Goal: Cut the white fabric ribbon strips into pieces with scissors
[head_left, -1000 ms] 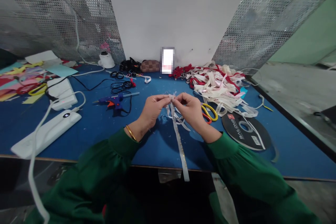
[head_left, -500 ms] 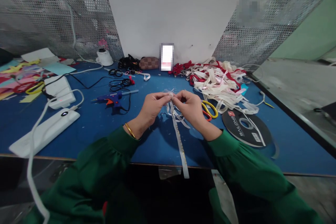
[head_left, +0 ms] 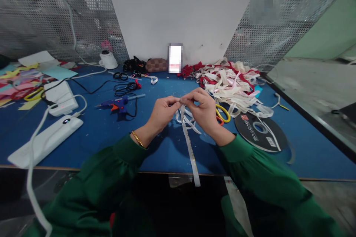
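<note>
Both hands meet over the middle of the blue table. My left hand (head_left: pixel 164 113) pinches the upper end of a white ribbon (head_left: pixel 189 144) marked with gold print. Against it, thumb and fingertips of my right hand (head_left: pixel 202 109) close on that same end. The ribbon hangs down past the table's front edge. Behind it, beneath my right hand, lie loose thin white ribbon pieces (head_left: pixel 191 127). Scissors (head_left: pixel 223 114) with yellow and orange handles rest just right of my right hand. What exactly lies between the fingertips is hidden.
A blue glue gun (head_left: pixel 115 105) lies left, beside white power strips (head_left: pixel 46 142) with cables. At right are a black ribbon spool (head_left: pixel 247 133) and a heap of white and red ribbons (head_left: pixel 232 85). A phone (head_left: pixel 175 58) stands at the back near a checkered pouch (head_left: pixel 156 65).
My right fingers have curled further over the ribbon end, and the wispy white bit above the fingertips is now covered. The view has shifted slightly.
</note>
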`<control>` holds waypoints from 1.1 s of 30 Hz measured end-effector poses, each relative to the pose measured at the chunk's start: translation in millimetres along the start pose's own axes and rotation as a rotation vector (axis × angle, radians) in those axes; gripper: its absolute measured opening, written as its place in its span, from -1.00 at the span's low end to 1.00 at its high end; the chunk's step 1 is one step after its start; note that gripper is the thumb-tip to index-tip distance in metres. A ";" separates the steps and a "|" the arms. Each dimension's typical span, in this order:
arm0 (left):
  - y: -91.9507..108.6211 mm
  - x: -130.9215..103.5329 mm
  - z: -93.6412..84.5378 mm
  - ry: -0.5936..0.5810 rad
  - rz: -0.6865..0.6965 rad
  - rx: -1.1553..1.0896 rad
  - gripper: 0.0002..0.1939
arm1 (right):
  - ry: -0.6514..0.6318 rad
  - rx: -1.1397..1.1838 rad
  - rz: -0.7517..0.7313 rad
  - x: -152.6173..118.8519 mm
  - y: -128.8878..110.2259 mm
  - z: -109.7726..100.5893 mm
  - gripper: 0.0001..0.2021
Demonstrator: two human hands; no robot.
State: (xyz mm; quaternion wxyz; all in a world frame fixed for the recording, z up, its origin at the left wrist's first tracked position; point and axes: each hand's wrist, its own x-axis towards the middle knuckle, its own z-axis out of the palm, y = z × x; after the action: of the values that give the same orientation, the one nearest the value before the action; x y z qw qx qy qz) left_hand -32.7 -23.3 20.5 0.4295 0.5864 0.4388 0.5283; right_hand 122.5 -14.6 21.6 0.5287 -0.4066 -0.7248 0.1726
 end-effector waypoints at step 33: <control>-2.7 0.3 1.5 0.011 -0.087 0.046 -0.73 | -0.281 0.026 0.308 18.2 15.2 -17.9 -0.74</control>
State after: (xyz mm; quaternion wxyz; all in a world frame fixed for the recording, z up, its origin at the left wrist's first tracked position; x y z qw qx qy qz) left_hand -31.4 -22.4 17.8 0.4362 0.5736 0.4781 0.5022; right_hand 143.0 5.5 29.5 0.3951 -0.4776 -0.7184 0.3157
